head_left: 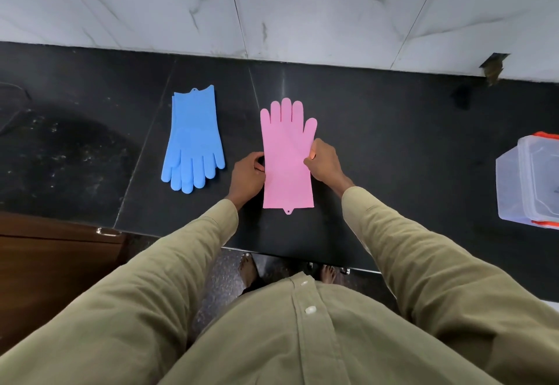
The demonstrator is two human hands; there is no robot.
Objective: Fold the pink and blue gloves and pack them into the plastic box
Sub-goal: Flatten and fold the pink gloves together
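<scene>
The pink gloves [286,155] lie flat on the black counter [393,148], fingers pointing to the wall, cuff toward me. My left hand [247,176] pinches their left edge at mid-length. My right hand [324,159] pinches the right edge just below the thumb. The blue gloves [193,139] lie stacked to the left, cuffs toward the wall and fingers toward me, with neither hand touching them. The clear plastic box [527,182] with orange clips stands at the far right edge of the counter, partly cut off by the frame.
A white marble wall [272,6] runs behind the counter. A brown wooden cabinet [54,251] sits below the counter's front edge on the left. Dark patches and specks mark the counter's left part.
</scene>
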